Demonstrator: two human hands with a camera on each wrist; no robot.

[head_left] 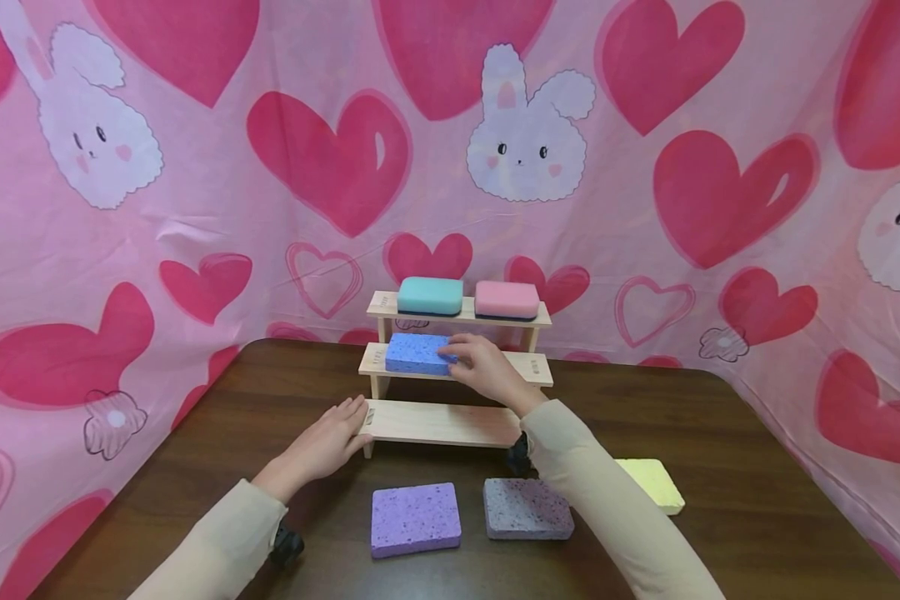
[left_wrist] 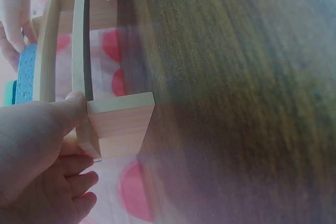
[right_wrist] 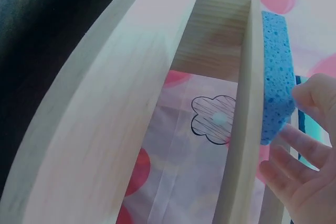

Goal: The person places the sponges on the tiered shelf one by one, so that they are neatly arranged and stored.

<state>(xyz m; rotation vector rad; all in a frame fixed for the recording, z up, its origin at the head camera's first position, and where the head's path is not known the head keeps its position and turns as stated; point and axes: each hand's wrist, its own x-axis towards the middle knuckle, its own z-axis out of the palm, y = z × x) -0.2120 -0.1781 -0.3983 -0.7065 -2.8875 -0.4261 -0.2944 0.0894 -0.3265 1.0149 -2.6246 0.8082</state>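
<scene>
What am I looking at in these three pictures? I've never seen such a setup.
There's no machine, just a person working barehanded. The wide picture is taken from the person's head; the others from the left and right wrists. On the brown table are a three-step wooden rack, a purple sponge, a speckled gray sponge and a yellow sponge partly hidden by a sleeve. The rack's top step holds a teal sponge and a pink sponge; the middle step holds a blue sponge. The left hand grips the lowest step's left end; the right hand touches the blue sponge, perhaps gripping it.
</scene>
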